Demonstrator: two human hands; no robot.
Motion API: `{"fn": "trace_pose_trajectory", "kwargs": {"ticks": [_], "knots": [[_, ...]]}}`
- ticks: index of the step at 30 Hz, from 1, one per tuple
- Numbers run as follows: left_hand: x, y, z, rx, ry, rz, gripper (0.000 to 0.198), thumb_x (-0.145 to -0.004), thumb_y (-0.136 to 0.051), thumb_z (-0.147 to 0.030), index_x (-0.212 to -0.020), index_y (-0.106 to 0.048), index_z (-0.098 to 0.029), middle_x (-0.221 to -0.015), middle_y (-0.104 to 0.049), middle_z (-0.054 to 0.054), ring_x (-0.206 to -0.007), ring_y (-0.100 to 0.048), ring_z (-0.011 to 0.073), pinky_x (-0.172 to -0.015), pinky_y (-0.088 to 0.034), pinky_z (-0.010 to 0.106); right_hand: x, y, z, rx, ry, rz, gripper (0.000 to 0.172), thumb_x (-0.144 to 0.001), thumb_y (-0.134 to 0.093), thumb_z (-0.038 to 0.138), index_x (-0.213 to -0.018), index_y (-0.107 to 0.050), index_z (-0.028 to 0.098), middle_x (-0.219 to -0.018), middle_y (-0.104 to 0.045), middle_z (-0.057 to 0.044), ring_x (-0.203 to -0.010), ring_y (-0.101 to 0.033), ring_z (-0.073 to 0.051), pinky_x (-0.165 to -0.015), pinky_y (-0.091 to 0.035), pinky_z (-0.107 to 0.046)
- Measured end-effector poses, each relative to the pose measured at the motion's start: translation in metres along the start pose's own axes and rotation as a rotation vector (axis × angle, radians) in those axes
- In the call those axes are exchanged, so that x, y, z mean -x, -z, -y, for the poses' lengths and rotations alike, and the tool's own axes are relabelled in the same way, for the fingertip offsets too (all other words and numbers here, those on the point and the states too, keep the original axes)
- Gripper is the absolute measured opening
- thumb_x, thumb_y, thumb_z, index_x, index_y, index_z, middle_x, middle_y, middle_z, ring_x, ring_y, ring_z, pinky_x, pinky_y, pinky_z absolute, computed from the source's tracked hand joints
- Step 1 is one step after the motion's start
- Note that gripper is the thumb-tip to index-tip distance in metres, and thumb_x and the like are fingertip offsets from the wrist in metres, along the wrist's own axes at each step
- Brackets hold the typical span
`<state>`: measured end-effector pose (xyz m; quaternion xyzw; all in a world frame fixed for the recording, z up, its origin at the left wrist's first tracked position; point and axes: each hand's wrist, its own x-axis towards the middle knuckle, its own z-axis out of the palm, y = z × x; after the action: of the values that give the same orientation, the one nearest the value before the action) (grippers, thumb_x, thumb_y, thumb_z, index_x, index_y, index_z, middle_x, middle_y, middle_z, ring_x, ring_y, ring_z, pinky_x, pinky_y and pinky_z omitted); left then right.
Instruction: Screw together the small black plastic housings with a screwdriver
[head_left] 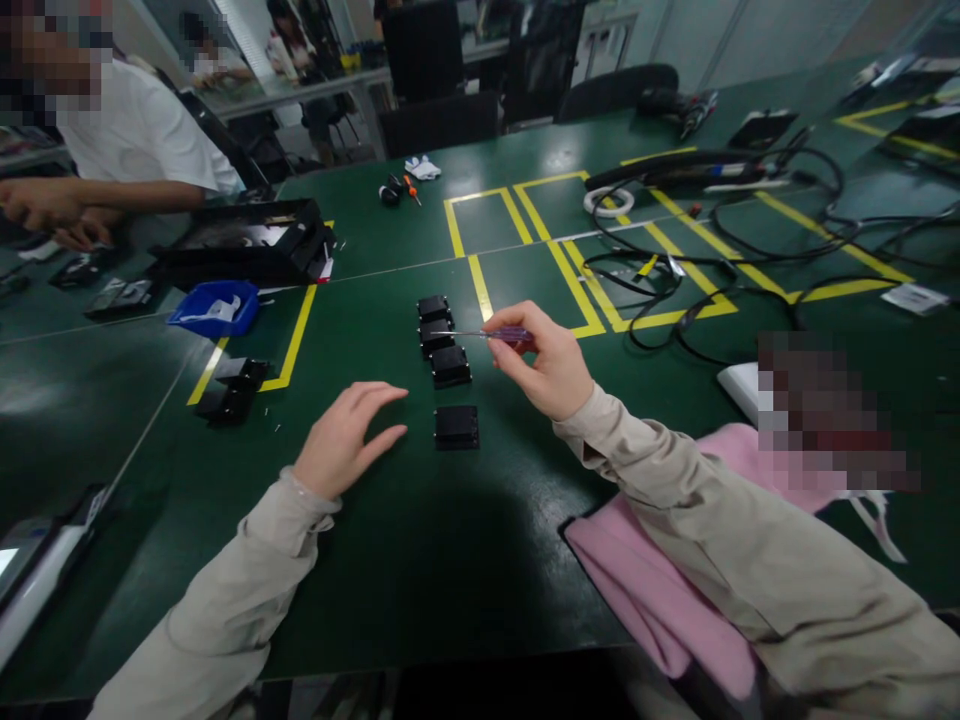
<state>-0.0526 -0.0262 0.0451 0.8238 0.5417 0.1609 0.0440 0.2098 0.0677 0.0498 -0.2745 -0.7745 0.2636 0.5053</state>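
My right hand (541,358) grips a screwdriver (514,335) by its purplish handle, the thin shaft pointing left over several small black box-shaped parts. Three of these, a far black part (433,306), a middle black part (435,337) and a nearer black part (451,366), stand close together in a row. Closer to me a separate black part (456,427) lies by itself. To its left hovers my left hand (351,432), thumb and fingers apart with nothing between them. Whether the screwdriver tip touches a part, I cannot tell.
On the left are a blue tray (217,308), more black parts (229,392) and a black case (247,240). A person in a white shirt (142,125) sits beyond. Black cables (697,260) tangle at right, and pink cloth (660,590) lies under my right arm.
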Motion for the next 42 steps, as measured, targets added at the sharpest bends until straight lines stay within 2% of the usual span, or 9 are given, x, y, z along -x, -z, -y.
{"fn": "trace_pose_trajectory", "kwargs": {"ticks": [4,12,16,20,24,28,34,37,42], "knots": [[-0.026,-0.013,-0.026,0.119,-0.153,0.168,0.044,-0.092,-0.052,-0.034,-0.134,-0.044,-0.023,-0.131,-0.054,0.009,-0.117,-0.054,0.0248,-0.099,-0.048,0.043,0.000,-0.001,-0.002,0.015,0.008,0.009,0.011,-0.087,-0.051,0.018,-0.098,-0.056,0.018,-0.089,-0.060,0.000,-0.069,-0.057,-0.007,-0.062,-0.048,-0.021],[-0.037,-0.018,-0.040,0.077,-0.093,0.218,0.038,-0.090,-0.054,-0.032,-0.128,-0.050,-0.023,-0.118,-0.060,0.007,-0.106,-0.060,0.0233,-0.088,-0.052,0.038,0.003,-0.003,-0.005,0.049,0.001,0.023,0.015,-0.086,-0.050,0.015,-0.099,-0.056,0.018,-0.087,-0.060,0.000,-0.062,-0.054,-0.007,-0.059,-0.047,-0.021],[-0.039,-0.014,-0.041,0.017,-0.075,0.225,0.037,-0.095,-0.045,-0.033,-0.131,-0.049,-0.024,-0.124,-0.056,0.008,-0.105,-0.060,0.0230,-0.085,-0.053,0.038,0.004,-0.005,-0.006,0.057,0.003,0.030,0.015,-0.086,-0.049,0.016,-0.099,-0.056,0.017,-0.087,-0.060,0.000,-0.062,-0.054,-0.007,-0.059,-0.047,-0.021],[-0.045,-0.007,-0.033,-0.014,-0.229,0.288,0.042,-0.095,-0.037,-0.016,-0.132,-0.052,-0.028,-0.135,-0.052,0.007,-0.113,-0.056,0.0234,-0.093,-0.050,0.042,0.004,-0.005,-0.006,0.029,-0.020,0.035,0.013,-0.088,-0.049,0.018,-0.099,-0.055,0.016,-0.086,-0.059,0.000,-0.063,-0.055,-0.007,-0.061,-0.047,-0.021],[-0.048,-0.004,-0.026,0.048,-0.362,0.408,0.039,-0.096,-0.044,-0.025,-0.133,-0.053,-0.032,-0.143,-0.048,0.004,-0.124,-0.050,0.0234,-0.102,-0.045,0.042,0.004,-0.005,-0.007,0.014,-0.035,0.039,0.012,-0.089,-0.050,0.021,-0.099,-0.055,0.017,-0.083,-0.059,0.000,-0.064,-0.056,-0.008,-0.064,-0.048,-0.022],[-0.046,-0.008,-0.027,0.059,-0.318,0.408,0.038,-0.097,-0.043,-0.027,-0.133,-0.053,-0.033,-0.140,-0.049,0.004,-0.121,-0.051,0.0231,-0.099,-0.047,0.041,0.005,-0.005,-0.007,0.006,-0.034,0.043,0.011,-0.091,-0.050,0.023,-0.097,-0.057,0.017,-0.083,-0.060,0.000,-0.064,-0.056,-0.008,-0.065,-0.048,-0.023],[-0.044,-0.008,-0.039,-0.048,-0.119,0.358,0.040,-0.094,-0.049,-0.039,-0.132,-0.053,-0.029,-0.122,-0.054,0.008,-0.104,-0.058,0.0232,-0.084,-0.055,0.038,0.004,-0.003,-0.004,-0.071,-0.039,0.044,0.013,-0.093,-0.050,0.026,-0.097,-0.058,0.016,-0.078,-0.061,0.002,-0.061,-0.061,-0.006,-0.064,-0.050,-0.021],[-0.042,-0.002,-0.038,-0.129,-0.107,0.313,0.043,-0.094,-0.043,-0.022,-0.135,-0.049,-0.031,-0.130,-0.051,0.007,-0.107,-0.057,0.0230,-0.085,-0.054,0.039,0.003,-0.002,-0.003,-0.092,-0.036,0.047,0.012,-0.090,-0.053,0.024,-0.099,-0.058,0.016,-0.085,-0.063,0.001,-0.067,-0.065,-0.007,-0.066,-0.052,-0.020],[-0.044,0.000,-0.021,-0.211,-0.261,0.319,0.079,-0.076,-0.044,0.005,-0.141,-0.040,-0.039,-0.145,-0.041,0.006,-0.117,-0.051,0.0250,-0.095,-0.049,0.044,0.003,-0.002,0.000,-0.178,-0.058,0.086,0.016,-0.092,-0.051,0.024,-0.105,-0.055,0.016,-0.081,-0.067,0.001,-0.070,-0.067,-0.008,-0.067,-0.053,-0.020]]}}
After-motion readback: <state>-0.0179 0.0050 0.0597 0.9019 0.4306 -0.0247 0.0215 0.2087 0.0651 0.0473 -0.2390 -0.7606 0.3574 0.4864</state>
